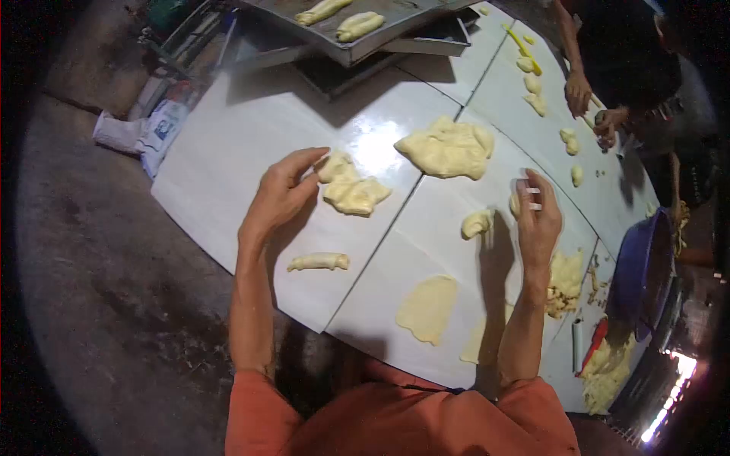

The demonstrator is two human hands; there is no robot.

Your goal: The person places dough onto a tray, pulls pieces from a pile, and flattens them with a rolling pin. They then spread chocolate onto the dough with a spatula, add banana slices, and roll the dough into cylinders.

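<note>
My left hand (285, 190) curves its thumb and forefinger around the near edge of a pale yellow piece of dough (334, 167). Against that piece lies another lump of dough (357, 196). On the right, my right hand (538, 216), with white bands on its fingers, curls over a small piece of dough (515, 204) mostly hidden behind the fingers. Just left of it sits a small dough ball (477, 224). A large dough mass (449, 148) rests between and beyond my hands. Closer to me are a rolled dough piece (319, 261) and a flattened dough sheet (427, 309).
Stacked metal trays (357, 52) stand at the far left, with shaped rolls on top. Across the white table (220, 167), a co-worker's hands (589, 106) work near a row of dough pieces. A purple basin (640, 266), a red-handled tool (595, 343) and crumbly filling (561, 300) are at right.
</note>
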